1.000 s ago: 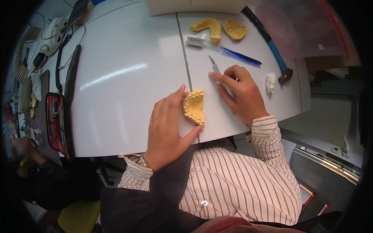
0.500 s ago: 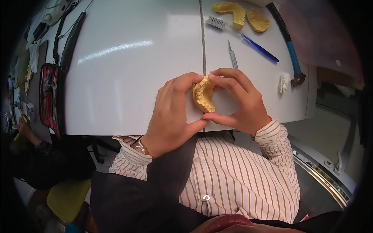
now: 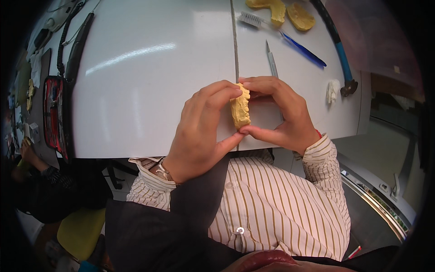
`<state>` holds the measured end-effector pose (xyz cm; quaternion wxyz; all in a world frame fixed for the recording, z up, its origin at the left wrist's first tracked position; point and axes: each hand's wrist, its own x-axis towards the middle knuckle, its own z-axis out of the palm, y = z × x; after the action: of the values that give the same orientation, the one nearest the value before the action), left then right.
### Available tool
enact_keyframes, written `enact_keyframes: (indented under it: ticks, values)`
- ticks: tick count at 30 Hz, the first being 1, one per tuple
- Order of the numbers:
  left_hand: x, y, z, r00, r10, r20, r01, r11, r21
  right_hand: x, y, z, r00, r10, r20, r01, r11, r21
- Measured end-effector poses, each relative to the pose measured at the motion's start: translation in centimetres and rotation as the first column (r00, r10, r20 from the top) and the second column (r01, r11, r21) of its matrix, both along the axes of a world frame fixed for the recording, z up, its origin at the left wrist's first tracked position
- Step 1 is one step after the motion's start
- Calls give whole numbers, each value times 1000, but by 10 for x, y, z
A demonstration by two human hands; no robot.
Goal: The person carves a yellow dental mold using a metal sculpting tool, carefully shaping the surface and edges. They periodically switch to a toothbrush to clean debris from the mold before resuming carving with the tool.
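Observation:
Between my two hands a yellow plaster dental cast is held up over the table's near edge, its row of teeth turned to the right. My left hand grips it from the left, fingertips at its far end and thumb at its near end. From the right, my right hand pinches the same two ends with fingertips and thumb. Beyond the right hand lies a slim pointed metal knife, partly hidden behind the fingers.
At the far right lie two more yellow casts, a blue-handled brush, a blue and black hammer and a crumpled white wad. An open red-lined tool case sits at left. A co-worker's hand shows farther left.
The dental cast has been turned between my fingers: its curved arch faced up before, and now its side and teeth edge show. Both hands still hold it.

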<state>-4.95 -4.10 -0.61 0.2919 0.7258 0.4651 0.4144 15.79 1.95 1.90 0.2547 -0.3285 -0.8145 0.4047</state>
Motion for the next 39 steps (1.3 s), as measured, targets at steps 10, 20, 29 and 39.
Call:
enact_keyframes:
  ticks: [10, 20, 29, 39]
  values:
    - [7, 3, 3, 998, 37, -51, -37, 999, 3, 5, 1, -2, 1000, 18, -5, -18, 999, 29]
    - [16, 2, 7, 997, 55, -58, -57, 998, -34, 14, 3, -4, 997, 47, -63, -46, 999, 16]
    - [16, 3, 6, 998, 61, -25, -62, 997, -45, 10, 1, -1, 998, 10, 59, -20, 987, 160]
    - [15, 3, 5, 994, 63, -89, -68, 996, -59, 10, -1, -4, 995, -20, 100, -4, 970, 241]
